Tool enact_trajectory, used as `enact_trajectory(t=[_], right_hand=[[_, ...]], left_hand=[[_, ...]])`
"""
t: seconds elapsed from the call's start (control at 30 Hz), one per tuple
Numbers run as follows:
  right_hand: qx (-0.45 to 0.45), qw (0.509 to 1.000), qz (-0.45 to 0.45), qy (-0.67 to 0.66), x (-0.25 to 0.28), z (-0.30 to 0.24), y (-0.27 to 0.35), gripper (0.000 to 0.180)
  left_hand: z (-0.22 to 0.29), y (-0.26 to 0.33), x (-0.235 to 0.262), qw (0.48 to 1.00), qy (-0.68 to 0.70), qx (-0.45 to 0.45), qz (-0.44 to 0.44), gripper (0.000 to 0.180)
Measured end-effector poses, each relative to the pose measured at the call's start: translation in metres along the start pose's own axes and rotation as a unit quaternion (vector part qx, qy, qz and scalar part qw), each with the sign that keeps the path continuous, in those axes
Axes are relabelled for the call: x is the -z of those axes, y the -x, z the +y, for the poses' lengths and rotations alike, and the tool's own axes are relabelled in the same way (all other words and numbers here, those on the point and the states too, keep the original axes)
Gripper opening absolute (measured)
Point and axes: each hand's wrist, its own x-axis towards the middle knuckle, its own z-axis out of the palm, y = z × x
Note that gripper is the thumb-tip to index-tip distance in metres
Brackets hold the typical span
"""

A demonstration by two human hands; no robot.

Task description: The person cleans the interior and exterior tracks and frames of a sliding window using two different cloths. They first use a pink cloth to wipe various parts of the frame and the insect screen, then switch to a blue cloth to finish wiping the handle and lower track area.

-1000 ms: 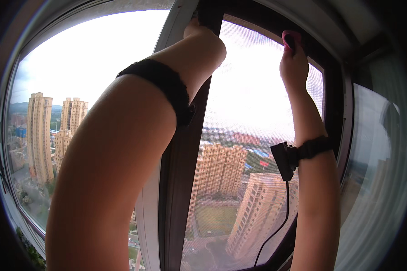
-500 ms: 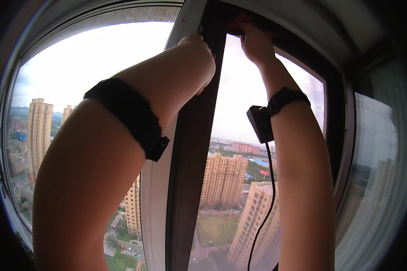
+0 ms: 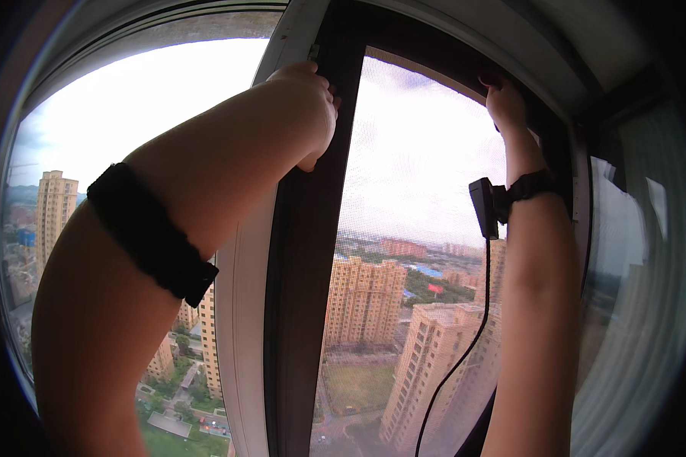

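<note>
A dark brown window sash (image 3: pixel 305 251) with a see-through mesh screen (image 3: pixel 423 160) stands before me beside a pale upright post (image 3: pixel 244 335). High on the left, my left hand (image 3: pixel 309 103) is closed, its fingers curled round the sash's upright edge. My right hand (image 3: pixel 507 107) reaches to the upper right corner of the same sash. Its fingers are closed on a small dark reddish thing, pressed against the top rail; its kind does not show. Black bands circle both forearms, and the right one carries a small black box (image 3: pixel 483 207).
From the box a black cable (image 3: pixel 465 350) hangs down past the screen. Bare glass (image 3: pixel 145 91) fills the left side, with tall buildings far below outside. On the right are a reflecting pane (image 3: pixel 625 198) and a pale curtain-like surface (image 3: pixel 625 396).
My right hand has slid rightward along the top rail to the corner, taking the reddish thing with it. The left hand keeps its hold; the view has shifted slightly.
</note>
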Motion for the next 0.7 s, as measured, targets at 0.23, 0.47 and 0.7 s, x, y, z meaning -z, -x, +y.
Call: enact_trajectory(t=[0.23,0.47,0.7], right_hand=[[0.092,0.995,0.017,0.022,-0.017,-0.005,0.009,0.038],[-0.124,0.975,-0.055,0.173,0.038,0.113,0.026,0.045],[-0.215,0.907,0.044,0.358,0.076,0.167,0.061,0.042]], left_hand=[[0.0,0.004,-0.003,0.999,0.031,-0.026,0.033,0.091],[-0.005,0.016,-0.012,0.994,0.048,-0.011,0.102,0.089],[-0.01,0.032,-0.008,0.978,0.158,0.033,0.131,0.063]])
